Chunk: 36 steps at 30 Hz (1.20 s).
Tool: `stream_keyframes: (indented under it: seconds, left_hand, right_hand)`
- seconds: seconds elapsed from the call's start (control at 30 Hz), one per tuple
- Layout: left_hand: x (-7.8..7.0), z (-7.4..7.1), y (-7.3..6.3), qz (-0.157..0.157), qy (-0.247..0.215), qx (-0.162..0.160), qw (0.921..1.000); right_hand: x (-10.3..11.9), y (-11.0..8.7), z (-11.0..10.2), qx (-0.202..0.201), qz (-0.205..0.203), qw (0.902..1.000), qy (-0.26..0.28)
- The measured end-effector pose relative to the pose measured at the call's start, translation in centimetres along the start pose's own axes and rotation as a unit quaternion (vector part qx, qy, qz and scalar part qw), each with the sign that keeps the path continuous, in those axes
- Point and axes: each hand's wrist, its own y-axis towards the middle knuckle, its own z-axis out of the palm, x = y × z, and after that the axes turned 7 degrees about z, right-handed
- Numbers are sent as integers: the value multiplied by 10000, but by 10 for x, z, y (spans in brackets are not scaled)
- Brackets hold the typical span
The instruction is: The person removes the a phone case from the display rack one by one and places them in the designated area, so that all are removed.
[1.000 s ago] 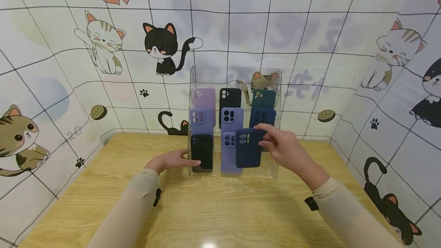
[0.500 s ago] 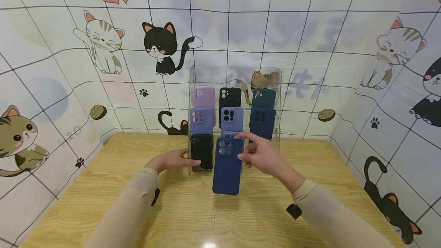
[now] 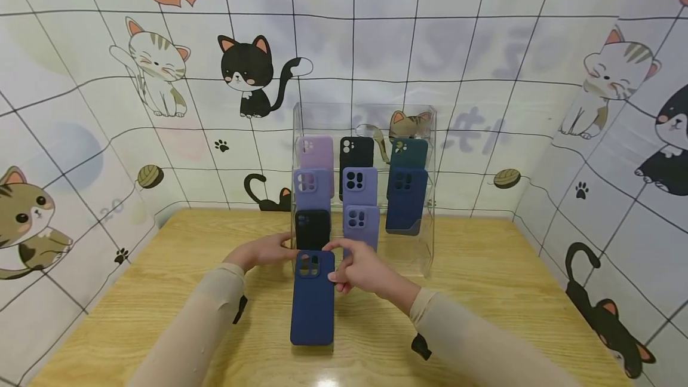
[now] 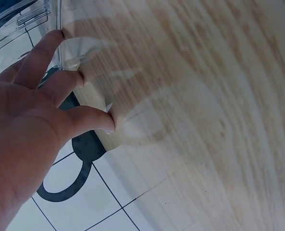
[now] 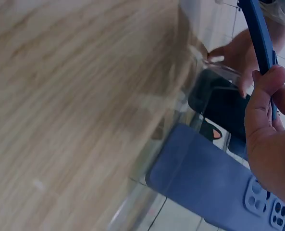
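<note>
Here, the right hand point(image 3: 365, 267) pinches the navy phone case point(image 3: 313, 312) between thumb and fingers at its upper right edge — the case hangs before the lower left of the clear display stand point(image 3: 407, 255), near the black phone case point(image 3: 313, 229) — while the left hand point(image 3: 263, 252) grips the stand's left side.

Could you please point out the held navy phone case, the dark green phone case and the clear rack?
Held navy case point(image 3: 313, 306): head view, middle of its back.
Dark green case point(image 3: 412, 156): head view, upper back.
Clear rack point(image 3: 329, 120): head view, bare upper panel.
</note>
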Motion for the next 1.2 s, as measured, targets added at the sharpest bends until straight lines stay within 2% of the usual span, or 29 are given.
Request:
stream_keyframes:
  seconds: [0.3, 0.63, 0.93, 1.2]
  left_hand:
    - [0, 0, 0, -39, 218, -103, 9997]
    - [-3, -1, -2, -22, 174, -57, 9998]
    - [-4, 0, -3, -37, 177, -69, 9998]
    - [-3, 0, -3, 27, 186, -64, 9998]
  right_hand:
    - [-8, 12, 24, 150, 278, 9991, 280]
    - [-15, 19, 41, 237, 545, 9972, 451]
    - [-23, 25, 51, 86, 616, 9973, 382]
    - [-28, 30, 60, -111, 591, 9982, 69]
